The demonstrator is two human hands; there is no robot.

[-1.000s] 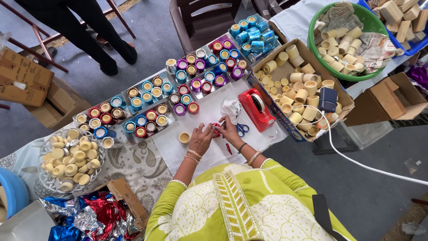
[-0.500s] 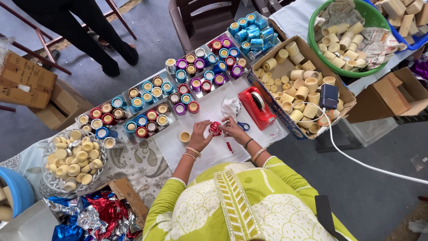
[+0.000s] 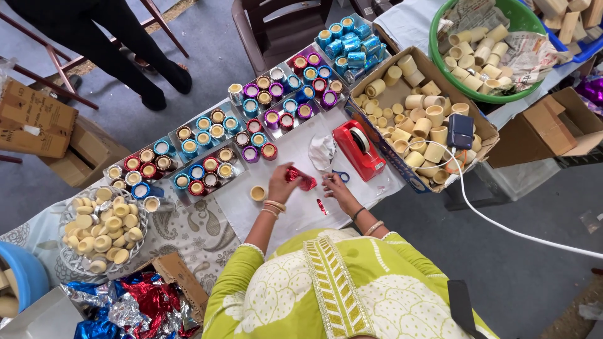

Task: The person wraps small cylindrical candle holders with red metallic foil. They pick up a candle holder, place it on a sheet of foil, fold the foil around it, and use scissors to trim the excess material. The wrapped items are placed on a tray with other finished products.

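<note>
Head cam, looking straight down. Left hand [image 3: 281, 185] pinches a red foil cup [image 3: 300, 178] at its left side; the cup sits just above the white sheet [image 3: 295, 213], betw. both hands. Right hand [image 3: 339, 188] is close beside the cup's right end, fingers curled; can't tell if it actually grips the foil or only touches it, since the fingertips are too small and partly hidden by the cup. Blue scissors [image 3: 341, 176] lie just behind the right hand, handles mostly covered by it. A small red scrap [image 3: 321, 206] lies on the sheet near the wrists.

A bare cup [image 3: 257, 193] stands left of the left hand, apart from it. Red tape dispenser [image 3: 358, 149] is to the right, near the right hand, not touching. Behind it a crumpled silver foil bit [image 3: 322, 152].

Rows of wrapped cups [image 3: 264, 119] in red, blue, purple fill trays beyond the sheet. Cardboard box [image 3: 477, 135] at right holds plain cups, w/ a dark block and white cable on top. Green tub [image 3: 477, 94] is cut off by the top edge. Wire basket [image 3: 141, 242] of plain cups at left; foil pile [image 3: 135, 301] at bottom left partly cut off. Person's own torso hides the table's near edge. Another person's dark legs [image 3: 125, 56] at top left, upper body out of frame.
</note>
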